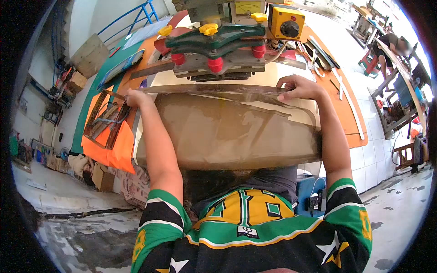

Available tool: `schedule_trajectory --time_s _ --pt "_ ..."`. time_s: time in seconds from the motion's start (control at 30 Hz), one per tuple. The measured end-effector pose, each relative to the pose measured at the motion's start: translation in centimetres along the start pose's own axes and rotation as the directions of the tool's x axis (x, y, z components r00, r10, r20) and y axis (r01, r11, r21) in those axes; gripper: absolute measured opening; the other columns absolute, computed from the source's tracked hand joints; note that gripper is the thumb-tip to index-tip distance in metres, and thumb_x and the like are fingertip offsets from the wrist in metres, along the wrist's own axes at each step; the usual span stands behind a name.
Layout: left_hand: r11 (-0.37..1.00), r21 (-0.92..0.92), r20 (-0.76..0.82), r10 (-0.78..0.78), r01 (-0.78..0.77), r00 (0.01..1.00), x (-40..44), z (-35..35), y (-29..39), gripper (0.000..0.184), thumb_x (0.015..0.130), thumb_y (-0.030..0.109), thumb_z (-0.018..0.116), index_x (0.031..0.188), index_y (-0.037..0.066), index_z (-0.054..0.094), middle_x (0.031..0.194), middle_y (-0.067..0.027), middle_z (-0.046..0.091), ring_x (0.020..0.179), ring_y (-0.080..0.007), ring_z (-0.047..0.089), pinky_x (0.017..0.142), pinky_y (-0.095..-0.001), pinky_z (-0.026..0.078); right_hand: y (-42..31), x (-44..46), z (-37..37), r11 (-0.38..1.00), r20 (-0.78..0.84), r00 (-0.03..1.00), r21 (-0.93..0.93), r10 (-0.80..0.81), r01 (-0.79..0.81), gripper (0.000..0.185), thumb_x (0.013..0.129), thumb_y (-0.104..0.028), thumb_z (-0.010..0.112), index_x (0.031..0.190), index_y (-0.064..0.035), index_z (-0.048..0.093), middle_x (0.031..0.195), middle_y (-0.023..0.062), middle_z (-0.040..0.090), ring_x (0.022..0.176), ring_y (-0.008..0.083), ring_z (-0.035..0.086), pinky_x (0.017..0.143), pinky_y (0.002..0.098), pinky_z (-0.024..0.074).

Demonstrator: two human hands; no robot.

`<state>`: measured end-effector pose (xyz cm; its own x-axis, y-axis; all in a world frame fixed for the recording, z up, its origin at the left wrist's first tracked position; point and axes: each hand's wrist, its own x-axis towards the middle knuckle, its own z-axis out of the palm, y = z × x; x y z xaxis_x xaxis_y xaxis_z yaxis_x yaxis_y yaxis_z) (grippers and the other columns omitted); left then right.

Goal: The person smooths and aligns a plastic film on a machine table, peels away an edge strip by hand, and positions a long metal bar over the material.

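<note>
A long, narrow brown strip [209, 88] lies crosswise in front of the press, above a glossy brown translucent sheet [227, 132]. My left hand [138, 98] is closed at the strip's left end, its fingertips partly hidden. At the opposite end, my right hand [298, 88] grips the strip between thumb and curled fingers. Just left of my left hand is a rectangular dark metal frame [110, 136] with several loose strips inside, resting on an orange sheet [120, 157].
Directly ahead stands a press [216, 41] with yellow knobs and red cylinders. A yellow control box [286, 23] hangs at its right. Long thin strips [350, 102] lie on the orange board. At far right, a person [389, 45] leans by a workbench.
</note>
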<state>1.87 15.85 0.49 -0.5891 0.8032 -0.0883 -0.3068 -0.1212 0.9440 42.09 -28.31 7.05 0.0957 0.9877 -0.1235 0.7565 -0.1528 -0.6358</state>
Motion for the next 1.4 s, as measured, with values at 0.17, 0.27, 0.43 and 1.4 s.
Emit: schedule_trajectory --time_s 0.17,0.27,0.43,1.4 --pt "0.825 -0.545 0.068 -0.132 0.148 0.989 -2.5 0.2 2.1 0.059 0.104 0.033 0.052 0.137 -0.015 0.041 0.139 -0.0295 0.048 0.112 -0.0437 0.066 0.087 -0.0491 0.063 1.3 0.4 -0.3 0.991 0.014 1.0 0.132 -0.018 0.016 0.05 0.086 -0.049 0.08 0.108 -0.005 0.073 0.085 0.0063 0.07 0.082 0.0162 0.064 0.073 0.0339 0.0483" --pt "0.819 -0.548 0.179 -0.084 0.17 0.98 -2.2 0.1 2.2 0.068 0.108 0.041 0.046 0.146 -0.013 0.032 0.145 -0.0288 0.043 0.121 -0.0433 0.062 0.097 -0.0511 0.06 1.0 0.3 -0.4 0.984 0.07 0.997 0.177 -0.044 0.031 0.041 0.09 -0.043 0.079 0.104 -0.0046 0.072 0.083 0.0037 0.069 0.08 0.013 0.062 0.07 0.0321 0.0465" --pt "0.705 -0.597 0.463 -0.088 0.384 0.882 0.9 -0.2 1.3 0.076 0.108 0.053 0.034 0.15 -0.01 0.03 0.151 -0.0258 0.043 0.134 -0.0429 0.054 0.113 -0.0561 0.047 1.4 0.4 0.0 0.946 0.087 0.993 0.321 -0.079 0.047 0.027 0.093 -0.027 0.079 0.098 -0.0038 0.065 0.073 -0.0065 0.061 0.065 0.0011 0.051 0.055 0.0233 0.0354" --pt "0.346 -0.776 0.622 0.552 0.527 0.555 1.8 -0.9 2.9 0.07 0.11 0.054 0.032 0.159 0.005 0.025 0.158 -0.0219 0.04 0.147 -0.0399 0.041 0.123 -0.0591 0.036 -0.7 0.8 1.3 0.884 0.222 0.941 0.449 -0.254 0.132 0.018 0.093 -0.014 0.079 0.096 0.0009 0.069 0.075 -0.0051 0.064 0.067 0.0009 0.054 0.059 0.0222 0.0397"
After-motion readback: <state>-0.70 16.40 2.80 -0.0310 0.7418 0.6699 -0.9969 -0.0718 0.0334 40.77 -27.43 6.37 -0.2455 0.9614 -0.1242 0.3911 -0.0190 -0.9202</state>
